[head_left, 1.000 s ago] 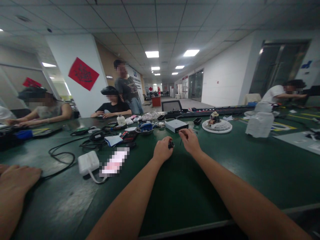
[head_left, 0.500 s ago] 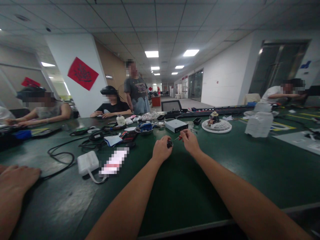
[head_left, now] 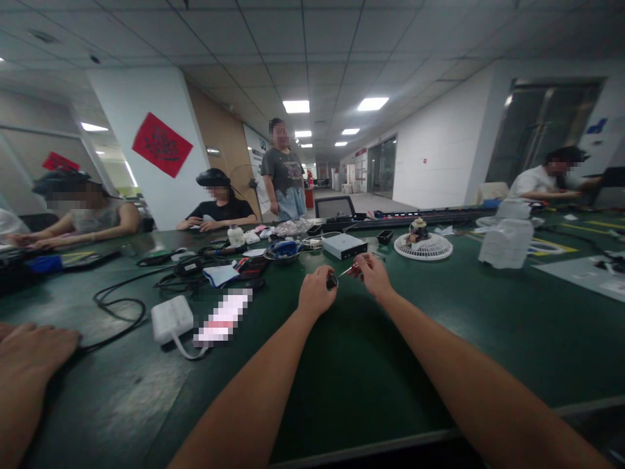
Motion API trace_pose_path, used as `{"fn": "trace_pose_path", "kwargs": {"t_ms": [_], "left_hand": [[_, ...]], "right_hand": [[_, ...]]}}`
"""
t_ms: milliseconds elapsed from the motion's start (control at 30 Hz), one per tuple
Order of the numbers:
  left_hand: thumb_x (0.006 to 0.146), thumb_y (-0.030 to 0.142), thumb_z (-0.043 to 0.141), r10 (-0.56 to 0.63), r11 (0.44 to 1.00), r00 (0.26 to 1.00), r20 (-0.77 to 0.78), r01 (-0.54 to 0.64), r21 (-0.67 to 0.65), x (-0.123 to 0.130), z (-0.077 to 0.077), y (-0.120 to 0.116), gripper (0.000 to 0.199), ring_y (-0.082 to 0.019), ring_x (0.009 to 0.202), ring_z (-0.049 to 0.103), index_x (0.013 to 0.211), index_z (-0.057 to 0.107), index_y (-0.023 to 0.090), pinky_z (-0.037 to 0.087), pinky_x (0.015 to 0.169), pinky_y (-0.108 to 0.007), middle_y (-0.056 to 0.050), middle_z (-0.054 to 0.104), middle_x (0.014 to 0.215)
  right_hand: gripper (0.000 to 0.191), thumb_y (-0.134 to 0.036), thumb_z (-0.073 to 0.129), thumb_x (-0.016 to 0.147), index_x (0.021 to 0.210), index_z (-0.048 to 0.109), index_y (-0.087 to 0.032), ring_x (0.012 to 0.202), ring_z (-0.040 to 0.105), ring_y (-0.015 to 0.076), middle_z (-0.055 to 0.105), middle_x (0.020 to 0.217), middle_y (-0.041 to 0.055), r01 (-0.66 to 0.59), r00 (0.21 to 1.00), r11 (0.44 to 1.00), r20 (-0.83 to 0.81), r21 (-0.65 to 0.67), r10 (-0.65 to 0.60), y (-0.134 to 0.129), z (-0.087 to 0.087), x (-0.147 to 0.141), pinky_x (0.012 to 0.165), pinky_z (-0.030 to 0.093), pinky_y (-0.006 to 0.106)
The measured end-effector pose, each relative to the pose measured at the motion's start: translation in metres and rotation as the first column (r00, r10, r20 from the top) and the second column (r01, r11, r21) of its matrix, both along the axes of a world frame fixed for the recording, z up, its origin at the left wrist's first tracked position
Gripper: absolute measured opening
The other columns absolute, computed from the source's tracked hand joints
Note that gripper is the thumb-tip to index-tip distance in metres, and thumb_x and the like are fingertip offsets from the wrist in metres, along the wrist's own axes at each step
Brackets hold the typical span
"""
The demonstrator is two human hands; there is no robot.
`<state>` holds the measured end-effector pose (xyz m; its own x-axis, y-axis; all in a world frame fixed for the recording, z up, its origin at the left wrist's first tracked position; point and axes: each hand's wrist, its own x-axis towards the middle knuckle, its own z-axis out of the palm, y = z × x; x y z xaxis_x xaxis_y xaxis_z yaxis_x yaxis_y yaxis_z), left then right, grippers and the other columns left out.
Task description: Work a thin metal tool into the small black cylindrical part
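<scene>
Over the green table (head_left: 371, 365), my left hand (head_left: 316, 290) is closed around a small black round part (head_left: 332, 281). My right hand (head_left: 372, 276) grips the red handle of a screwdriver (head_left: 352, 268), whose thin metal shaft points left at the black part. Whether the tip touches the part is too small to tell. Just beyond my hands lies a grey box-shaped device (head_left: 344, 245) with a dark front face.
A white fan grille (head_left: 424, 246) and a clear plastic container (head_left: 508, 241) stand to the right. Cables (head_left: 122, 303), a white adapter (head_left: 172, 318) and a blue object in a bowl (head_left: 284, 249) lie left. Another person's hand (head_left: 41, 345) rests at far left.
My right hand has shifted slightly, with the screwdriver still in it. My left hand has barely moved. In the background, the standing person has moved right, and the seated person at right has changed posture.
</scene>
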<state>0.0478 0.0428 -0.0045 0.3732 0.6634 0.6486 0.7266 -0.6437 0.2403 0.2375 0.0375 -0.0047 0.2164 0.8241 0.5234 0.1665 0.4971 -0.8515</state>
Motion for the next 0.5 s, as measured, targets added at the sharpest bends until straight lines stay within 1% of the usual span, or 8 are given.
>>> {"fn": "trace_pose_path", "kwargs": {"t_ms": [100, 200, 267, 333, 400, 500], "left_hand": [[0.082, 0.018, 0.067, 0.004, 1.000, 1.000, 0.014, -0.004, -0.003, -0.0002, 0.0002, 0.0000, 0.029, -0.024, 0.099, 0.065, 0.109, 0.057, 0.022, 0.047, 0.088, -0.035, -0.006, 0.068, 0.111], [0.080, 0.017, 0.068, -0.013, 1.000, 1.000, 0.006, 0.013, -0.009, -0.0005, 0.0011, -0.0002, 0.031, -0.024, 0.100, 0.065, 0.108, 0.057, 0.022, 0.046, 0.088, -0.035, -0.006, 0.069, 0.111], [0.080, 0.016, 0.068, -0.018, 1.000, 1.000, 0.005, 0.018, -0.014, -0.0007, 0.0017, -0.0003, 0.031, -0.024, 0.100, 0.065, 0.108, 0.057, 0.021, 0.047, 0.088, -0.035, -0.006, 0.068, 0.111], [0.080, 0.016, 0.067, -0.013, 1.000, 1.000, 0.013, 0.013, -0.017, -0.0008, 0.0019, -0.0003, 0.030, -0.024, 0.100, 0.065, 0.108, 0.057, 0.021, 0.047, 0.088, -0.035, -0.006, 0.068, 0.111], [0.080, 0.016, 0.067, -0.004, 1.000, 1.000, 0.016, 0.005, -0.023, -0.0009, 0.0017, -0.0001, 0.031, -0.024, 0.100, 0.065, 0.108, 0.057, 0.021, 0.047, 0.088, -0.035, -0.006, 0.069, 0.111], [0.078, 0.016, 0.069, -0.008, 0.999, 1.000, 0.005, 0.009, -0.031, -0.0013, 0.0009, 0.0007, 0.033, -0.024, 0.102, 0.065, 0.108, 0.057, 0.022, 0.047, 0.089, -0.035, -0.006, 0.069, 0.111]], "right_hand": [[0.040, -0.061, 0.055, 0.088, 0.091, 0.055, -0.022, 0.061, 0.063, 0.0170, 0.072, 0.074, 0.0034, 0.001, 1.000, 1.000, -0.011, 0.009, -0.001, 0.0006, -0.0002, -0.0008, 0.057, 0.046, 0.027], [0.038, -0.059, 0.055, 0.089, 0.087, 0.055, -0.021, 0.060, 0.062, 0.0162, 0.071, 0.071, 0.0029, -0.012, 1.000, 1.000, 0.024, 0.011, 0.012, 0.0001, 0.0001, -0.0021, 0.057, 0.046, 0.027], [0.036, -0.057, 0.053, 0.090, 0.087, 0.055, -0.021, 0.058, 0.062, 0.0158, 0.070, 0.070, 0.0028, -0.046, 0.999, 0.999, -0.002, 0.003, 0.046, -0.0010, 0.0010, -0.0028, 0.054, 0.043, 0.026], [0.035, -0.056, 0.053, 0.090, 0.090, 0.054, -0.021, 0.058, 0.061, 0.0153, 0.071, 0.071, 0.0028, -0.066, 0.996, 0.998, -0.053, -0.008, 0.066, -0.0020, 0.0017, -0.0032, 0.051, 0.041, 0.024], [0.035, -0.056, 0.057, 0.088, 0.092, 0.055, -0.021, 0.057, 0.061, 0.0145, 0.072, 0.073, 0.0024, -0.062, 0.996, 0.998, -0.073, -0.017, 0.061, -0.0022, 0.0017, -0.0031, 0.051, 0.041, 0.024], [0.036, -0.056, 0.058, 0.087, 0.088, 0.055, -0.021, 0.053, 0.059, 0.0135, 0.070, 0.069, 0.0017, -0.062, 0.996, 0.997, -0.067, -0.036, 0.060, -0.0015, 0.0007, -0.0026, 0.050, 0.041, 0.024]]}}
